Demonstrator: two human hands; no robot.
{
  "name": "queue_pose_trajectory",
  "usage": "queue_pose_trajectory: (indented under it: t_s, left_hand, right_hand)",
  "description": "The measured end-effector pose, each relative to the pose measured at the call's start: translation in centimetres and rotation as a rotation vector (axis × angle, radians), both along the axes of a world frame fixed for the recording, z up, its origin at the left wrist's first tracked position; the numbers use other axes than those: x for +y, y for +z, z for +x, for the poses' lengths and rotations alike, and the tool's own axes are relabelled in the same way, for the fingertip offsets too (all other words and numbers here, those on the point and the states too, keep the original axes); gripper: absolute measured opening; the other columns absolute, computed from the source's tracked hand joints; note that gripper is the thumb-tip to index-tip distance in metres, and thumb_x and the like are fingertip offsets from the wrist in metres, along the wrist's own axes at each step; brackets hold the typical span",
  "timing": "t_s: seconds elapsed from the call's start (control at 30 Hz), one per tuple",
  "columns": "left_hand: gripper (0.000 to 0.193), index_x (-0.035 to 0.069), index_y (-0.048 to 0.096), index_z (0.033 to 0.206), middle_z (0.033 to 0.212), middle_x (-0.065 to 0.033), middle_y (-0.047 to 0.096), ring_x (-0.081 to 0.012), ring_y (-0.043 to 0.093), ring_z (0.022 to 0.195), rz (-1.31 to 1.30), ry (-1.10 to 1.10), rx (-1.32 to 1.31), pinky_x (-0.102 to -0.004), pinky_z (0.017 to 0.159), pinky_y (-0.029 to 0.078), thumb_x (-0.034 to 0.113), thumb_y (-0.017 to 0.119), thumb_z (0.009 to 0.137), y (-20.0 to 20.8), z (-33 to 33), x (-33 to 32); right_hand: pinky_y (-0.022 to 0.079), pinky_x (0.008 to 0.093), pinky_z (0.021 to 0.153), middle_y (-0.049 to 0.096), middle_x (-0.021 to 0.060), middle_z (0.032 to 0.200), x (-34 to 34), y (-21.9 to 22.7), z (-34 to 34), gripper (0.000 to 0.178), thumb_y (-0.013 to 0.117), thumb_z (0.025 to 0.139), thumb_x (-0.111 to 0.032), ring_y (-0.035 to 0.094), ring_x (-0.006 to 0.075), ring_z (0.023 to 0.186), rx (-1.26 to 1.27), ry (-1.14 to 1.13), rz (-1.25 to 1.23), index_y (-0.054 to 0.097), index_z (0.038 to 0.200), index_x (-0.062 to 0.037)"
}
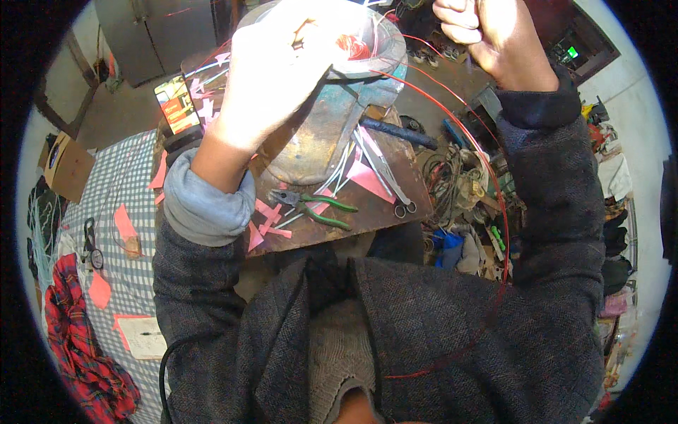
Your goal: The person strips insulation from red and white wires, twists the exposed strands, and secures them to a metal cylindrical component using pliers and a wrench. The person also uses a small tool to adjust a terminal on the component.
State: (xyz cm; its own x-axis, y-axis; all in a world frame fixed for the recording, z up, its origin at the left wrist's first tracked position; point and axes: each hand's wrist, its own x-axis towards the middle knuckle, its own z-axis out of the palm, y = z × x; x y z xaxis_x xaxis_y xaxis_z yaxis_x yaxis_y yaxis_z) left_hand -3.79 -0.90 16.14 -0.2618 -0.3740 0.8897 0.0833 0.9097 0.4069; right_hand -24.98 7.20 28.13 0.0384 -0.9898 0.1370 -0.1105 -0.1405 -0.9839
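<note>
My left hand (282, 71), washed out by bright light, is bent over the near-left rim of a round grey metal housing (388, 60). Its fingers look curled; what they hold, if anything, is lost in the glare. Inside the housing shows a coil of red wire (353, 46). To the right of it, my right hand (487, 32) is raised in a closed fist, and I cannot make out anything in it. Loose red wire (472, 134) arcs from the housing past my right forearm and down across my jacket.
On the wooden table (417, 169) lie green-handled pliers (314, 208), scissors (401, 203), pink paper scraps (369, 181), pale thin strips and a dark rod (399, 132). A small box (176, 104) stands at its left edge. Left is a checked cloth (116, 177); cables (459, 173) clutter the right.
</note>
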Motion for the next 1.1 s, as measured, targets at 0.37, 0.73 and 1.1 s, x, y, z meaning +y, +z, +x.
queue_pose_trajectory:
  t_s: [0.37, 0.73, 1.1]
  left_hand:
    - [0.024, 0.004, 0.073, 0.118, 0.107, -0.0157, 0.074, -0.0274, 0.071, 0.098, -0.160, -0.001, -0.065, -0.0369, 0.088, 0.055, 0.010, 0.062, 0.097, 1.7, 0.3, -0.1]
    - [0.027, 0.002, 0.071, 0.121, 0.113, -0.0162, 0.073, -0.0270, 0.070, 0.101, -0.160, 0.038, -0.132, -0.0363, 0.090, 0.053, 0.015, 0.064, 0.098, 1.2, 0.6, -0.6]
    - [0.034, -0.001, 0.069, 0.127, 0.117, -0.0145, 0.073, -0.0204, 0.068, 0.104, 0.194, -0.179, -0.247, -0.0328, 0.091, 0.053, 0.018, 0.067, 0.099, 2.0, 1.4, -0.2]
  right_hand:
    - [0.033, 0.0178, 0.048, 0.062, -0.0045, 0.074, 0.3, -2.6, 2.4, 0.038, 0.056, 0.106, -0.039, 0.043, 0.0028, 0.054, 0.243, 0.170, -0.089, 0.070, 0.102, -0.0045]
    - [0.045, 0.0288, 0.059, 0.064, 0.0010, 0.074, -2.9, -5.0, 0.6, 0.030, 0.054, 0.108, -0.021, 0.055, 0.0114, 0.065, 0.657, 0.330, -0.623, 0.069, 0.095, 0.0015]
    - [0.057, 0.0332, 0.074, 0.072, 0.0136, 0.094, -1.8, -1.2, -1.0, 0.027, 0.076, 0.091, -0.020, 0.070, 0.0233, 0.078, 1.170, 0.379, -0.855, 0.072, 0.112, -0.0023]
